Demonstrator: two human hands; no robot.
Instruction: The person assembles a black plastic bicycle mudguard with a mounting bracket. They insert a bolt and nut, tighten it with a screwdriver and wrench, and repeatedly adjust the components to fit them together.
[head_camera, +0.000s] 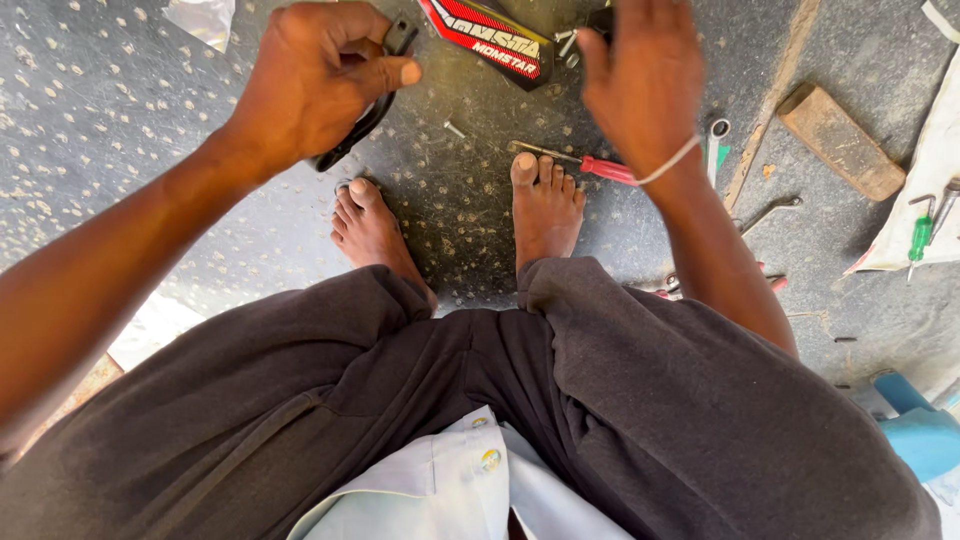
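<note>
My left hand (315, 80) is closed around a curved black plastic part (372, 110) and holds it above the floor, over my left foot. My right hand (645, 80) is raised at the top centre with its fingers apart; a thin white band circles its wrist. Whether it touches the metal parts at the top edge is hidden. Between the two hands lies a red, black and white panel (490, 38). A red-handled screwdriver (580, 163) rests on the floor just beyond my right foot.
A small bolt (455, 129) lies on the dark speckled floor. To the right are a wrench (717, 140), a wooden block (840, 140), another wrench (772, 210), a green-handled screwdriver (920, 238) on white cloth, and a blue object (915, 425).
</note>
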